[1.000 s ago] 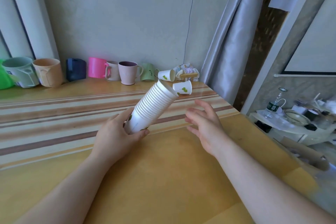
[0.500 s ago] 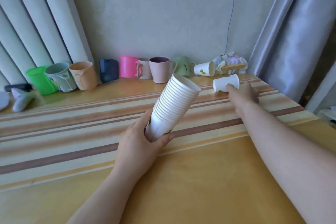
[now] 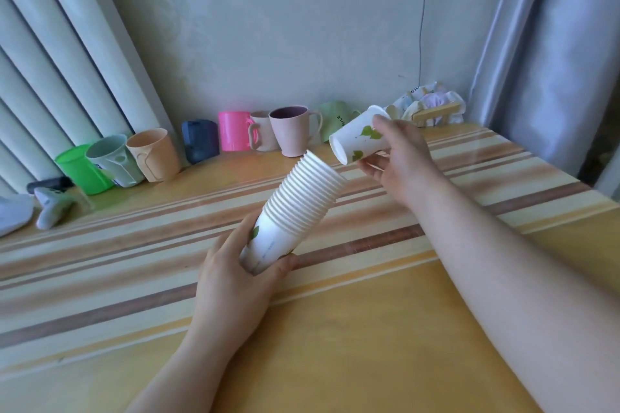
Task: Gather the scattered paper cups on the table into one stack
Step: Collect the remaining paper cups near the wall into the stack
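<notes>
Left hand (image 3: 231,282) grips the stack (image 3: 295,208); right hand (image 3: 399,157) grasps a loose cup (image 3: 360,139). Next, probably: turn its base toward the stack's mouth; nest it.

This looks like a room in a home, not a lab or a shop. The worktop (image 3: 335,329) has a yellow surface with brown and cream stripes, like a household table cover. Along the plain pale wall (image 3: 285,27) stands a row of everyday plastic mugs in mixed colours: a green one (image 3: 82,169), a peach one (image 3: 154,154), a bright pink one (image 3: 235,130) and a mauve one (image 3: 292,132). Grey curtains (image 3: 550,43) hang at the right side, and pale folds of curtain (image 3: 57,54) at the left. A thin cable (image 3: 422,10) runs down the wall. A small heap of crumpled wrappers (image 3: 432,104) lies in the far corner.
</notes>
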The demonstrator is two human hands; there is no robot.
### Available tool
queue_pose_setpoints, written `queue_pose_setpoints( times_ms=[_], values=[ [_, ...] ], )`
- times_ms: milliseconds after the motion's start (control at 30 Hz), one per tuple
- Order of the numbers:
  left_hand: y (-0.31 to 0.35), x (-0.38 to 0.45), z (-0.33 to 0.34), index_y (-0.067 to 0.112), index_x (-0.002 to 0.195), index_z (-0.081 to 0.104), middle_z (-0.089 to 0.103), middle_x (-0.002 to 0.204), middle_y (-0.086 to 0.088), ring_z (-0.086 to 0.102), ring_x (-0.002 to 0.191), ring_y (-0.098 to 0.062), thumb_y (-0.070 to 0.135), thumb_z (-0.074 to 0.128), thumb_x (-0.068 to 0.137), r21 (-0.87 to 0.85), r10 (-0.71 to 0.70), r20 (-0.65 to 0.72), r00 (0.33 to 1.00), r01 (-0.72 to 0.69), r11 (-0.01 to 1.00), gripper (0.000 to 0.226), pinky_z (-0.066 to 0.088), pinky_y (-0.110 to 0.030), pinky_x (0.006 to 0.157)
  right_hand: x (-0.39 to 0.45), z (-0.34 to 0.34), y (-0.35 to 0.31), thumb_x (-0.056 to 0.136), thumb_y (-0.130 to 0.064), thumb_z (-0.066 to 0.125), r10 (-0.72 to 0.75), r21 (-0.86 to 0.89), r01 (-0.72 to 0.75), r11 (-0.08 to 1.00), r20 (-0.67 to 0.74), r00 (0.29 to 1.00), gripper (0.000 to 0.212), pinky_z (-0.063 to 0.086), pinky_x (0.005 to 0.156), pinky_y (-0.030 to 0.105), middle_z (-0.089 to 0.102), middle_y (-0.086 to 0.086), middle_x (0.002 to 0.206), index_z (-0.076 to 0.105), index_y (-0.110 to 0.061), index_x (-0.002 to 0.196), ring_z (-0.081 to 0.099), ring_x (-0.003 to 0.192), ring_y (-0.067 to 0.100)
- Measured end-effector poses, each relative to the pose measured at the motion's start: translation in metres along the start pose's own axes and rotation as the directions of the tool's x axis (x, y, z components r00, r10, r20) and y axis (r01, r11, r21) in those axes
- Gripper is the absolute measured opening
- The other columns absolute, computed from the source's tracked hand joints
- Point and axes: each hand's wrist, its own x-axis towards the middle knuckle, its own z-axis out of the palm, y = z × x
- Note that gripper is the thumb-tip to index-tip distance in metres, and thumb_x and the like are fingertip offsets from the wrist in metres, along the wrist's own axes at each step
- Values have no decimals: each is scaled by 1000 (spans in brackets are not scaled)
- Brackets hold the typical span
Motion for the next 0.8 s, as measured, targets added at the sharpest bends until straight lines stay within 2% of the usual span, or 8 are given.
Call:
queue_pose_setpoints(
  times_ms=[100,200,300,400,500,633,733,800],
  values=[
    [0,1,0,62,133,58,67,118,23,62,109,-4,49,93,75,-24,1,-9,1000,-2,1000,69,49,-35,90,-12,16,-14,87,-38,79,44,199,-72,977,143,989,42,65,77,42,67,9,121,61,-23,122,71,99,33],
    [0,0,0,69,127,55,66,118,25,60,108,1,50,92,75,-35,-7,-4,1000,7,999,67,49,-31,88,-22,27,-20,78,-36,75,21,99,-48,994,260,965,42,61,68,34,68,3,113,62,-31,117,68,95,26],
    [1,0,-1,57,144,56,68,126,20,62,115,-8,52,93,75,-44,-48,10,999,48,998,78,52,-39,96,-27,32,-17,77,-28,75,5,-55,14,998,341,940,53,54,71,34,71,-1,105,60,-38,127,68,90,22],
    [2,1,-1,55,142,57,69,126,19,62,116,-9,53,92,75,-55,-59,9,998,59,997,76,51,-39,95,-29,34,-10,77,-26,77,23,-119,26,992,397,917,72,54,70,31,73,-2,107,54,-39,144,69,89,17],
    [1,1,-2,59,140,56,71,124,19,64,115,-10,56,91,74,-69,-80,9,997,81,994,75,53,-41,96,-28,32,-5,74,-28,85,57,-165,20,986,454,889,83,53,81,38,74,-2,105,50,-41,148,68,94,18],
    [2,0,-4,58,146,52,73,127,17,66,120,-10,62,89,73,-94,-144,23,989,146,985,83,56,-47,102,-25,29,-1,59,-35,101,93,-175,2,985,534,840,105,53,92,47,76,-3,105,50,-41,151,70,99,19],
    [5,1,-8,55,147,54,74,124,20,68,115,-10,55,91,77,-123,-198,52,979,203,971,79,56,-42,96,-27,28,-6,51,-49,105,124,-185,-17,983,580,805,117,53,91,46,77,-1,112,49,-40,153,69,98,22],
    [8,6,-13,51,144,58,74,121,18,70,107,-9,45,90,82,-163,-240,123,963,258,952,70,55,-35,86,-27,26,-10,58,-44,104,146,-187,-44,981,576,805,109,52,92,45,74,3,120,50,-40,152,71,99,26]
  ],
)
